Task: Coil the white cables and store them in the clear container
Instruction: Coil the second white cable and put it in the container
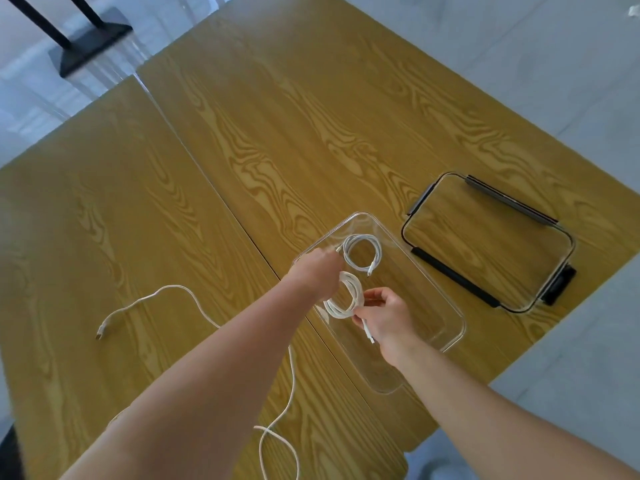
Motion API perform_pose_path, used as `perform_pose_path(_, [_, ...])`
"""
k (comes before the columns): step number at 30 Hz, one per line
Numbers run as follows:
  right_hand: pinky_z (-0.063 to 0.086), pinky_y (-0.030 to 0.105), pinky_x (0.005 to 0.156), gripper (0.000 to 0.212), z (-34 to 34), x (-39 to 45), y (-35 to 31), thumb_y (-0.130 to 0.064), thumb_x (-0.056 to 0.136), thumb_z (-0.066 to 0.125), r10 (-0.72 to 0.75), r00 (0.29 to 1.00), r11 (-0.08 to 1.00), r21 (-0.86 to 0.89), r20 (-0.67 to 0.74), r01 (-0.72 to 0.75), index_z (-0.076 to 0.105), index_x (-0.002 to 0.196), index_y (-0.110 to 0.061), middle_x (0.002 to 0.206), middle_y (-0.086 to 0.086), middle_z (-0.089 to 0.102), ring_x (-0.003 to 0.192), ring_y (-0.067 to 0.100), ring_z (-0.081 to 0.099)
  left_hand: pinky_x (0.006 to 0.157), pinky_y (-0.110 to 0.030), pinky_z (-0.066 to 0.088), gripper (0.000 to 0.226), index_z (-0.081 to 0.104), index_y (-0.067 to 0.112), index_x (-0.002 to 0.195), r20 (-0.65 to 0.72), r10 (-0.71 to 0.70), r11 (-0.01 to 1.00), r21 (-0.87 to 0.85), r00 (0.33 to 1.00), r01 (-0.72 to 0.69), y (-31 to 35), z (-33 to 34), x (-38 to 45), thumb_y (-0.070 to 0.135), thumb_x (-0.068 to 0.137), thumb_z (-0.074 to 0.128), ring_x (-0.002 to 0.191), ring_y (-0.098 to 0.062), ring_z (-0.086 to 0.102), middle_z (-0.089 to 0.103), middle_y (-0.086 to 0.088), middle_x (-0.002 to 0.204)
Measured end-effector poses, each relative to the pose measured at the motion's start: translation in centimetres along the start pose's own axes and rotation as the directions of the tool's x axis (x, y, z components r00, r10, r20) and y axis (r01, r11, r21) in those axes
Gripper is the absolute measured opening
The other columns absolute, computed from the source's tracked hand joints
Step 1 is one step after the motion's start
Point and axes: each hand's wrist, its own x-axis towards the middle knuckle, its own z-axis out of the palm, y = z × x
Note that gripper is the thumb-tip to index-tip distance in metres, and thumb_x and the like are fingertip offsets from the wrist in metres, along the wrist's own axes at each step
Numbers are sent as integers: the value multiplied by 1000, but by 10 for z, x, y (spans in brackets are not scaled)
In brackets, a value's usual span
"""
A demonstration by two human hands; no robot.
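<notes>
1. My left hand [317,271], just below the frame's centre, grips the top of a white cable wound into a loose coil [344,299]; its fingers are curled round the loops.
2. My right hand [388,315], lower right of centre, pinches the coil's lower edge between thumb and fingertips, the cable's plug end poking out beneath.
3. The coil hangs over the clear rectangular plastic container [453,327], which sits on the yellow wood-grain table [173,202].
4. A second white coiled cable [362,252] already lies inside the container at its far end.
5. A third white cable, uncoiled [166,292], trails across the table at lower left.
6. The clear lid with black clips [488,242] lies just right of the container.
</notes>
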Motion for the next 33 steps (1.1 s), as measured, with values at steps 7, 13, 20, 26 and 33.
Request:
perform_pose_path(7, [61, 38, 82, 21, 2, 2, 5, 3, 85, 71, -86, 996, 985, -149, 35, 90, 66, 96, -15, 94, 6, 72, 83, 19, 68, 50, -28, 38, 26, 57, 9, 81, -35, -10, 1000, 26, 999, 11, -4, 5, 6, -11, 81, 40, 58, -17, 46, 49, -3, 72])
perform_pose_path(13, [62, 35, 76, 15, 0, 5, 4, -8, 85, 75, -143, 990, 910, -389, 23, 140, 66, 89, -19, 88, 0, 71, 81, 17, 71, 46, -27, 37, 26, 56, 9, 75, -78, -33, 998, 49, 996, 37, -4, 9, 8, -12, 86, 46, 52, -15, 43, 47, -3, 67])
perform_pose_path(20, [62, 39, 78, 14, -1, 3, 0, -8, 85, 75, -112, 993, 912, -393, 31, 116, 69, 93, -18, 87, -1, 74, 81, 17, 73, 49, -28, 41, 25, 57, 9, 74, -67, -24, 998, 50, 997, 27, -5, 9, 9, -11, 85, 46, 52, -15, 45, 49, -3, 67])
perform_pose_path(26, [62, 39, 80, 17, -4, -3, -2, -13, 90, 69, -88, 995, 927, -361, 52, 101, 72, 105, -20, 88, -5, 75, 85, 18, 73, 46, -26, 38, 26, 51, 9, 68, -53, -15, 1000, 25, 999, 16, -6, 7, 2, -9, 86, 46, 56, -16, 47, 49, -3, 70])
perform_pose_path(33, [61, 47, 82, 16, -8, -15, -9, -21, 92, 63, -57, 996, 924, -375, 67, 78, 76, 82, -22, 85, 14, 74, 75, 29, 67, 54, -34, 48, 24, 66, 6, 96, -169, -28, 975, -220, 985, -10, -21, -5, -24, 5, 91, 42, 63, -19, 52, 63, -9, 84])
